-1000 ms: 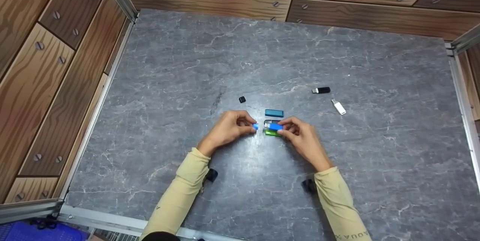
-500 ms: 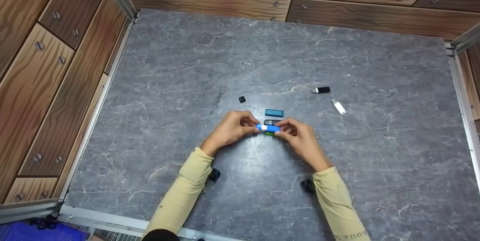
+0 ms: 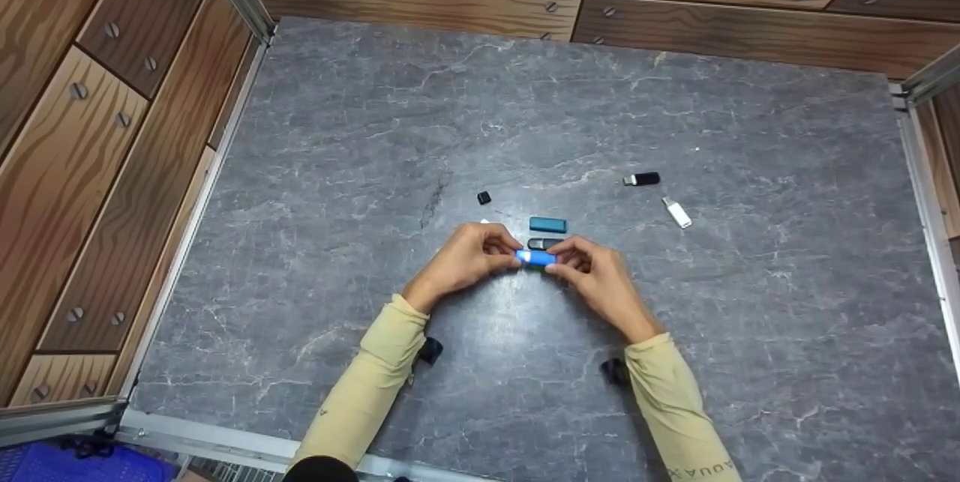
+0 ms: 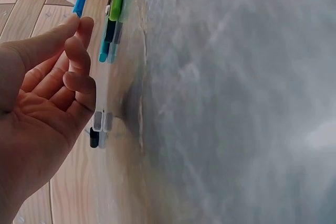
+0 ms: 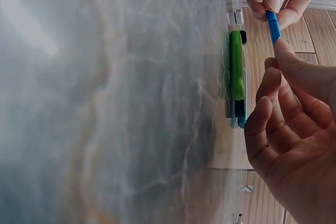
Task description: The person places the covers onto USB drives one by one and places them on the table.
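Observation:
In the head view a blue USB flash drive (image 3: 541,258) lies level between my two hands, above the table. My left hand (image 3: 469,261) pinches its blue cap (image 3: 523,256) at the left end. With thumb and fingertips my right hand (image 3: 596,272) pinches the other end of the drive. Cap and body meet in one line, as the blue stick (image 5: 273,26) in the right wrist view also shows. Behind the hands lie a black-and-grey flash drive (image 3: 541,243) and a teal one (image 3: 548,225). A green flash drive (image 5: 237,66), nearly hidden in the head view, lies beneath.
A black cap (image 3: 484,198) lies beyond my left hand, with a white cap (image 4: 98,120) near it. To the right are a black flash drive (image 3: 642,179) and a white one (image 3: 676,212), both with bare plugs. Wood-patterned panels (image 3: 420,2) border the grey table (image 3: 375,130).
One second ago the blue cap and drive were apart, the metal plug showing between them. My left hand has moved right, the drive slightly left, and the plug is now covered.

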Action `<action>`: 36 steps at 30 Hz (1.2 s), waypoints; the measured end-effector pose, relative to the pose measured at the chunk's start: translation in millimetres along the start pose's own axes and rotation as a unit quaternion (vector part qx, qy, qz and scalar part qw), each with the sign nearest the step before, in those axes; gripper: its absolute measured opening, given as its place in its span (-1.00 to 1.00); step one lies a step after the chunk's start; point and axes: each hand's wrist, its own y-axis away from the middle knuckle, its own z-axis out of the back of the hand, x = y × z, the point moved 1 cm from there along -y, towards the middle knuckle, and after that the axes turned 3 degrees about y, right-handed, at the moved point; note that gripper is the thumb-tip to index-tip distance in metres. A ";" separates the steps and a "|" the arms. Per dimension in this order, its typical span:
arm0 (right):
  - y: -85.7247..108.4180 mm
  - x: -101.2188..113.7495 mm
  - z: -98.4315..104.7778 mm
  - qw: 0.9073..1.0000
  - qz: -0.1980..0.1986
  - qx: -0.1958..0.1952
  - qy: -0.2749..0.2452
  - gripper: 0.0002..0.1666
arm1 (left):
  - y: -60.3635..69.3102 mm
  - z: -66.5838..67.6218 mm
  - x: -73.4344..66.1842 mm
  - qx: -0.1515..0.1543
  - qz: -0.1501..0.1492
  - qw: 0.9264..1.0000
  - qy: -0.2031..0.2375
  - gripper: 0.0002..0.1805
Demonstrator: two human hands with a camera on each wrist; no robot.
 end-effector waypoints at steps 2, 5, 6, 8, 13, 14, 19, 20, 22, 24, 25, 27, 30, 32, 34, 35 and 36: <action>0.4 -0.4 0.1 1.000 0.000 0.000 0.000 -0.75 | 0.3 -0.8 -0.5 -0.002 0.000 1.000 -0.002 -0.84; 1.3 -0.7 0.5 1.000 0.001 0.000 0.001 -0.75 | 1.5 -2.2 -1.2 -0.001 0.002 1.000 -0.007 -0.84; 1.7 -0.8 0.6 1.000 0.002 0.000 0.002 -0.75 | 2.1 -2.7 -1.3 0.000 0.003 1.000 -0.009 -0.84; 2.4 -0.9 0.7 1.000 0.001 0.000 0.004 -0.75 | 3.0 -3.8 -1.1 0.003 0.006 1.000 -0.012 -0.83; 3.2 -0.9 0.3 1.000 -0.001 -0.003 0.011 -0.74 | 3.4 -6.3 -0.3 0.002 0.007 1.000 -0.017 -0.82; 3.3 -0.8 0.2 1.000 -0.001 -0.003 0.012 -0.74 | 3.2 -6.6 -0.1 0.002 0.006 1.000 -0.018 -0.82; 4.0 0.5 -0.6 1.000 -0.005 -0.004 0.013 -0.74 | 2.9 -8.0 0.2 0.003 0.009 1.000 -0.023 -0.82; 4.2 0.6 -0.7 1.000 -0.004 -0.005 0.013 -0.74 | 2.9 -8.3 0.1 0.005 0.009 1.000 -0.024 -0.81; 4.2 0.7 -1.1 1.000 -0.002 -0.006 0.010 -0.74 | 2.9 -8.7 -0.1 0.005 0.008 1.000 -0.026 -0.81; 3.9 0.3 -1.6 1.000 -0.002 -0.009 0.006 -0.74 | 2.7 -9.0 -0.4 0.004 0.005 1.000 -0.028 -0.81; 3.7 0.0 -1.8 1.000 -0.003 -0.010 0.004 -0.74 | 2.6 -9.2 -0.5 0.003 0.003 1.000 -0.029 -0.81; 3.2 -0.7 -2.5 1.000 -0.004 -0.011 0.000 -0.75 | 2.5 -9.4 -0.9 0.000 0.001 1.000 -0.031 -0.81; 2.2 -1.3 -2.7 1.000 -0.011 -0.010 -0.003 -0.76 | 1.7 -9.7 -1.5 -0.004 0.001 1.000 -0.031 -0.82; 1.6 -1.6 -1.8 1.000 -0.016 -0.008 -0.003 -0.77 | 1.1 -10.1 -2.5 -0.003 0.004 1.000 -0.029 -0.82; 0.9 -1.9 -0.5 1.000 -0.021 -0.005 -0.004 -0.78 | -0.1 -10.6 -2.9 -0.001 0.006 1.000 -0.029 -0.83; 0.7 -2.3 0.3 1.000 -0.023 -0.004 -0.004 -0.78 | -0.5 -11.0 -3.4 0.000 0.006 1.000 -0.029 -0.83; 0.5 -2.4 1.0 1.000 -0.025 -0.001 -0.005 -0.78 | -1.0 -11.3 -3.5 0.000 0.007 1.000 -0.031 -0.83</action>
